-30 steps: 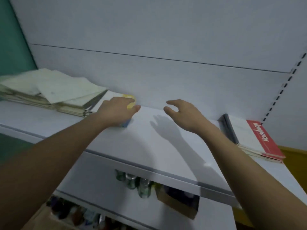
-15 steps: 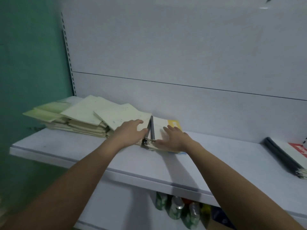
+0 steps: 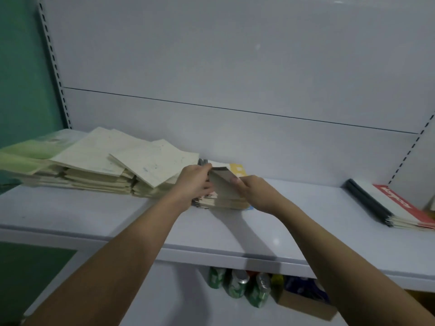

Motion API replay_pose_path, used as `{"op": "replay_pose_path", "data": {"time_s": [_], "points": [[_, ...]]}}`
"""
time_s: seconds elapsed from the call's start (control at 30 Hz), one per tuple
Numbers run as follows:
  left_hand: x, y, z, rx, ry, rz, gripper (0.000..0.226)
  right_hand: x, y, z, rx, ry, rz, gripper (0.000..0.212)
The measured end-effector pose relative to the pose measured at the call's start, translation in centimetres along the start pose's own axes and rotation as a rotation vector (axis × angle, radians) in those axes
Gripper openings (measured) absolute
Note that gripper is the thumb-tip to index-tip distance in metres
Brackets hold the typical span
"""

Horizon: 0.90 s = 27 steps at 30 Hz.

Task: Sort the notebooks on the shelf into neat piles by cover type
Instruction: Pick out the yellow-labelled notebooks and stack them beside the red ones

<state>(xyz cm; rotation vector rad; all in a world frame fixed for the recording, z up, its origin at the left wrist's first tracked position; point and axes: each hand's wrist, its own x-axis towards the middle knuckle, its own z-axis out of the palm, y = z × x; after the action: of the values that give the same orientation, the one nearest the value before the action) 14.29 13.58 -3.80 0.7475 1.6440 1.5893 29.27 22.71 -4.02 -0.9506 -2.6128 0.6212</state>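
The fingertips of the left hand are tucked behind the raised pale cover of the top notebook, so its grip there cannot be made out. That cover and the right hand hide most of the small stack of spiral-bound notebooks beneath. The pale green notebooks run off the left edge, blurred. The red-and-white notebook pile is cut by the right edge, its lettering unreadable. The green drink bottles below the white shelf lose their tops behind it.
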Motion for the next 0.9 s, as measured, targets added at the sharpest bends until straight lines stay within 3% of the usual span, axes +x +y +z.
{"op": "replay_pose_path", "data": {"time_s": [0.1,0.2,0.3,0.37,0.43,0.53,0.57,0.7,0.9], "points": [[0.7,0.5,0.5,-0.313,-0.229,-0.232,0.051,-0.2,-0.7,-1.7,0.019,0.073,-0.098,0.048],[1.1,1.2,0.9,-0.49,-0.313,-0.254,0.038,-1.0,-2.1,-2.1,-0.073,0.027,-0.263,0.036],[1.1,2.1,1.0,-0.28,-0.138,-0.199,0.012,0.1,-1.9,-2.0,-0.127,-0.146,-0.328,0.043],[1.3,2.4,0.1,-0.14,-0.08,-0.121,0.028,1.4,-0.1,-2.0,0.059,-0.22,-0.269,0.064],[1.2,2.9,-1.0,-0.049,-0.044,-0.059,0.045,2.9,2.5,-1.5,0.148,-0.189,-0.141,0.088],[1.3,3.6,-2.5,0.023,0.016,0.012,0.055,4.1,4.5,0.7,-0.009,-0.198,-0.099,0.105],[1.6,3.7,-2.9,0.03,0.028,0.024,0.057,4.2,4.3,1.2,-0.079,-0.221,-0.142,0.102],[2.6,3.5,-4.3,0.039,0.052,0.016,0.063,4.2,3.0,2.5,-0.234,-0.164,-0.24,0.052],[3.2,3.5,-7.9,0.067,0.03,0.043,0.06,2.8,3.7,3.6,-0.521,0.124,-0.296,0.034]]}}
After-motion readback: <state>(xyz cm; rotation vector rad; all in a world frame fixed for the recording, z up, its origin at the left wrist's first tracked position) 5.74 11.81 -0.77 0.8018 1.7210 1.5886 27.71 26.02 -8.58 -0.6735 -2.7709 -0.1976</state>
